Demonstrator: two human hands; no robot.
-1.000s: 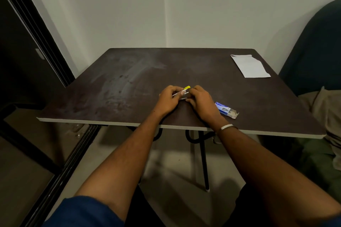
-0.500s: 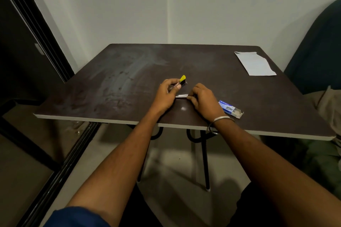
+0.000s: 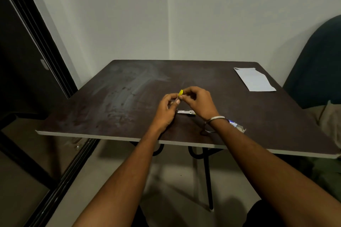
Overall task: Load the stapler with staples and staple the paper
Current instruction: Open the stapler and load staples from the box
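Both hands are raised a little above the dark table [image 3: 129, 94] near its front middle. Between them is a small yellow-tipped stapler piece [image 3: 181, 92]. My left hand [image 3: 166, 109] pinches its lower end and my right hand [image 3: 198, 100] pinches its top. Most of the piece is hidden by the fingers. Below the hands, a metal stapler part [image 3: 185, 112] with a bit of yellow at its right end lies flat on the table. A blue and white staple box [image 3: 237, 125] lies behind my right wrist, partly hidden. The white paper [image 3: 254, 79] lies at the far right corner.
The table's front edge [image 3: 110, 136] runs just under my forearms. A dark chair back [image 3: 317, 64] and a beige cloth [image 3: 330, 121] sit at the right. A dark door frame [image 3: 36, 42] runs along the left wall.
Both hands have lifted off the table with the yellow-tipped piece, and my right hand now pinches it too. The metal part stays on the table.
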